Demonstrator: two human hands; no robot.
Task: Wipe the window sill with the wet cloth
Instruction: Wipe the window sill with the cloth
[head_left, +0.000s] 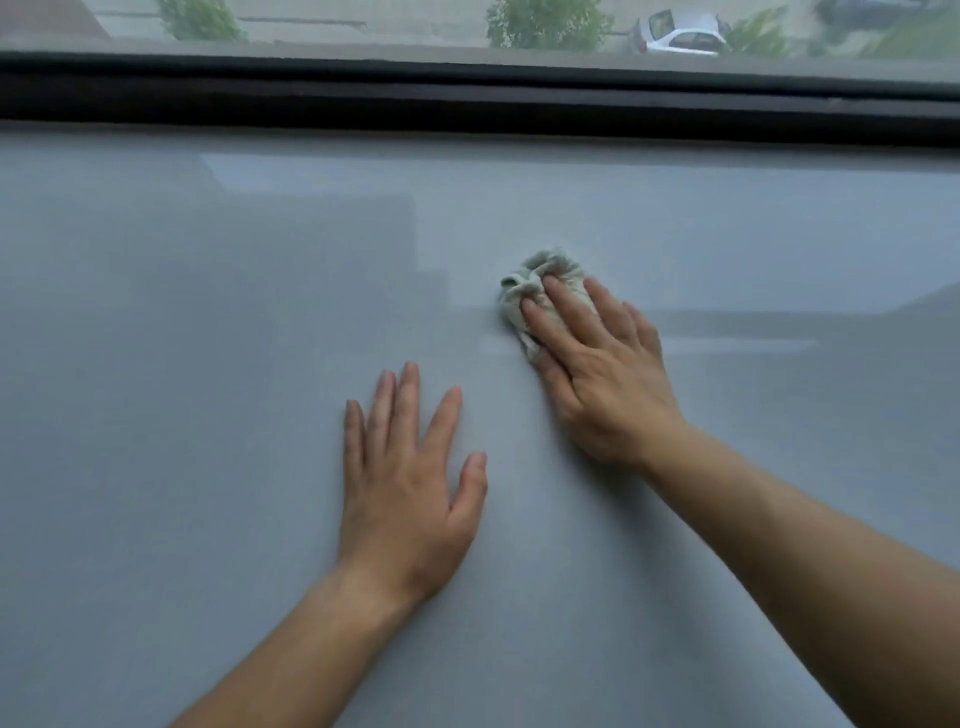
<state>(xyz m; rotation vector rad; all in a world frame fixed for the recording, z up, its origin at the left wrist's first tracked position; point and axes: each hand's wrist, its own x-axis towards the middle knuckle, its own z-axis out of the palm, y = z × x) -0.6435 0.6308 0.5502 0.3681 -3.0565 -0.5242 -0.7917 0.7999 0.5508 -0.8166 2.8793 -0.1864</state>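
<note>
Right hand (602, 364) flat, fingers straight, pressing the bunched cloth (540, 283) onto the sill (208, 364). Left hand (410, 473) lies flat, fingers spread, holding nothing.

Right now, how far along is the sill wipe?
Done: a wet-looking streak runs right of the cloth, so that strip looks wiped.
In hand: the right hand presses the bunched cloth onto the window sill; the left hand rests flat on the sill.
Left: the sill left of the cloth and along the window frame shows no clear streaks, so it is probably not wiped yet.
</note>
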